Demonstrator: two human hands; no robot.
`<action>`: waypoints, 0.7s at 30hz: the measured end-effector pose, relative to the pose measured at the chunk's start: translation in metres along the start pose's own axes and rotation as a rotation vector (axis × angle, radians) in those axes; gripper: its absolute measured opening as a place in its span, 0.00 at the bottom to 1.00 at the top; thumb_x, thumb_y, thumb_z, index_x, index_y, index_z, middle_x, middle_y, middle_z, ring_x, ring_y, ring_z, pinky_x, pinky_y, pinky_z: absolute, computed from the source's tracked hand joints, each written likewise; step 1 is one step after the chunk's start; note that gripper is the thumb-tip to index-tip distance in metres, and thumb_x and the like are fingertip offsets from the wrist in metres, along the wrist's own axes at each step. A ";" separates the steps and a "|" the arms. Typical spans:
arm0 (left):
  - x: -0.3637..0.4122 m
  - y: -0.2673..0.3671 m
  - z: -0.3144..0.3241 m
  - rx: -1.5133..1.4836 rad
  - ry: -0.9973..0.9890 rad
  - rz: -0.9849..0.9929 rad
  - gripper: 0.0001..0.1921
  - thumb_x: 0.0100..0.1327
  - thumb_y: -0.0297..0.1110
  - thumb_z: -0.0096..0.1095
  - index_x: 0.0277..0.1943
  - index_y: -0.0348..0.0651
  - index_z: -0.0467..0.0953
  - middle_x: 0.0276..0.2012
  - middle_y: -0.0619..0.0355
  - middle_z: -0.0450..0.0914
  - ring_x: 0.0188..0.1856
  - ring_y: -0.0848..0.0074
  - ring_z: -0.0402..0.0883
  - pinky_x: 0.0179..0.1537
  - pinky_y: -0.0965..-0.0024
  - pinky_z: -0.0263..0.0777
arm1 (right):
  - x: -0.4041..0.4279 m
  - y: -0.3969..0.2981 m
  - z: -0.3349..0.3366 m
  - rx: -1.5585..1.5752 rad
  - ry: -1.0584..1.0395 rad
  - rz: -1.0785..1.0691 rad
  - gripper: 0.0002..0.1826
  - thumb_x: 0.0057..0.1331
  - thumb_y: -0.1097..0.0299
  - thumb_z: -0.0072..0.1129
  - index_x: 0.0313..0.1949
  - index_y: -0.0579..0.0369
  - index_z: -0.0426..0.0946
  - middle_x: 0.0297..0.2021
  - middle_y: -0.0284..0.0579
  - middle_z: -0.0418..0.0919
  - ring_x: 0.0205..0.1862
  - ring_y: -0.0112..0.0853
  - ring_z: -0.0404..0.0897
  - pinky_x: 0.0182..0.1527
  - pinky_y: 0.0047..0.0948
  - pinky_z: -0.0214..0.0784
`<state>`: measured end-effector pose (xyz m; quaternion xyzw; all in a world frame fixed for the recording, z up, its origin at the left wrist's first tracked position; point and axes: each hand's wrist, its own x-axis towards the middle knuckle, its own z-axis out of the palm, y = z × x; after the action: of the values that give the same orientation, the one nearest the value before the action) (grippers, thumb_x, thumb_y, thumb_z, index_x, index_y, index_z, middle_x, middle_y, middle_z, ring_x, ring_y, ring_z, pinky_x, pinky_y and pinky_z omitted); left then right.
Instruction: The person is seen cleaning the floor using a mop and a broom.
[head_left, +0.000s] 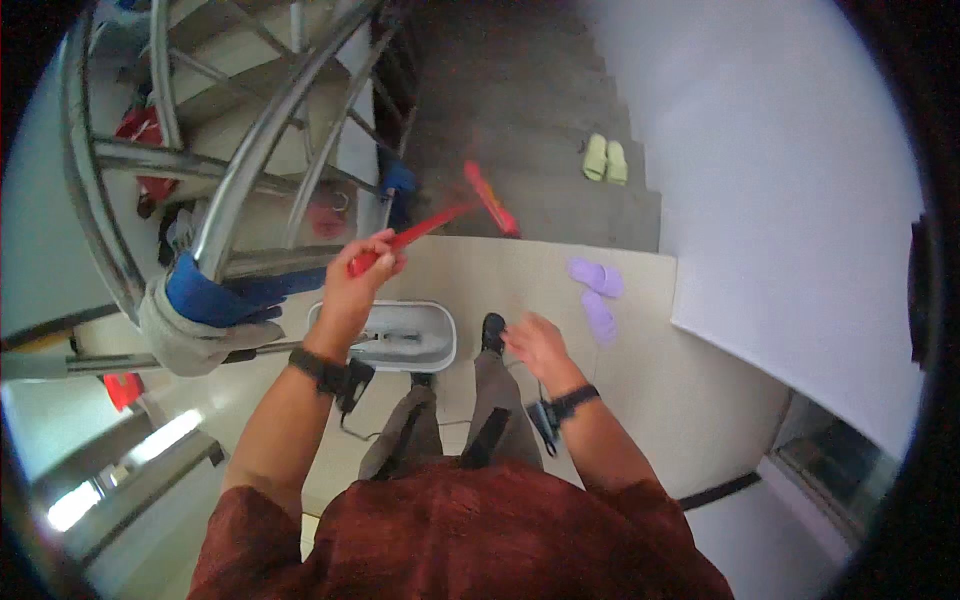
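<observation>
My left hand (367, 266) is closed around the grip of a red T-shaped cleaning tool (442, 219). Its crosswise head (491, 199) points away from me, above the top edge of the stairs. Whether that head is a brush or a squeegee blade is hard to tell. Below my left hand, a white oblong bucket with a grey rim (453, 337) stands on the floor; it holds something whitish, and a metal fitting is inside. My right hand (536, 345) hangs in the air beside my dark shoe, blurred, with nothing visible in it.
Grey stairs (517, 112) drop away beyond the tiled landing edge, with light green slippers (605, 159) on one step. Purple slippers (598, 289) lie on the landing. A metal railing (247, 165) on the left carries blue and grey cloths (202, 315). A white wall (765, 187) bounds the right.
</observation>
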<state>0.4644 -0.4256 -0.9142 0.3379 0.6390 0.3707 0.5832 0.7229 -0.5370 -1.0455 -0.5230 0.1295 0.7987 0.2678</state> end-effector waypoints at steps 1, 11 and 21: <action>0.017 -0.013 0.003 -0.152 0.089 -0.083 0.05 0.59 0.21 0.52 0.39 0.35 0.71 0.48 0.50 0.71 0.40 0.69 0.78 0.46 0.68 0.72 | -0.004 0.005 -0.051 0.041 0.000 -0.013 0.18 0.63 0.60 0.48 0.48 0.56 0.63 0.39 0.52 0.73 0.38 0.41 0.75 0.39 0.36 0.71; 0.098 0.024 -0.061 -0.155 0.015 -0.158 0.05 0.59 0.24 0.54 0.38 0.36 0.71 0.43 0.52 0.75 0.34 0.70 0.78 0.39 0.67 0.75 | -0.057 -0.025 -0.161 -0.179 0.334 0.023 0.12 0.65 0.60 0.43 0.39 0.56 0.65 0.29 0.44 0.73 0.27 0.32 0.75 0.31 0.29 0.70; 0.052 -0.036 -0.100 -0.047 0.504 -0.065 0.11 0.58 0.27 0.56 0.44 0.37 0.71 0.34 0.54 0.76 0.37 0.70 0.76 0.39 0.69 0.72 | -0.050 -0.023 -0.108 -0.329 0.369 0.047 0.15 0.64 0.60 0.44 0.45 0.55 0.63 0.30 0.44 0.72 0.28 0.32 0.76 0.28 0.28 0.69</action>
<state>0.3596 -0.4065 -0.9670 0.2004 0.7659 0.4391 0.4247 0.8347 -0.5853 -1.0436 -0.6934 0.0566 0.7060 0.1323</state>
